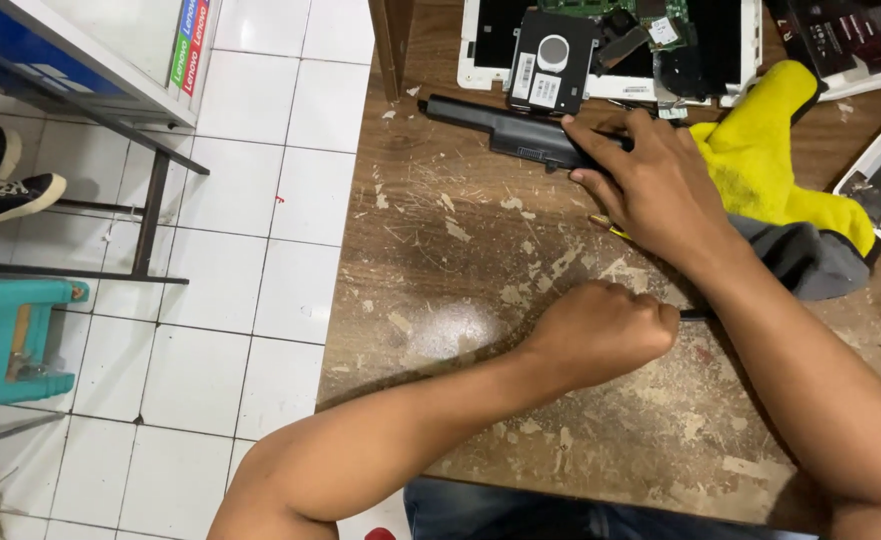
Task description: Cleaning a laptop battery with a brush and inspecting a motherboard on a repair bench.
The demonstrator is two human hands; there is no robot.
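Black and rigid, the long laptop battery (505, 130) lies on the scarred wooden table (460, 330); my right hand (650, 185) pins its near end, best held mid-length. My left hand (600, 335) is clenched around a thin tool. An opened laptop (730, 50) and yellow cloth (770, 150) crowd behind.

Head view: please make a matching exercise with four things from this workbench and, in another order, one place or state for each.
Things:
1. long black battery
2. yellow cloth
3. hard drive
4. left hand

Places or states:
A. closed in a fist on the worn wooden table
B. lying on the opened white laptop
C. under the fingers of the right hand
D. bunched up to the right of the right hand, beside a grey cloth

Pairs: 1-C, 2-D, 3-B, 4-A
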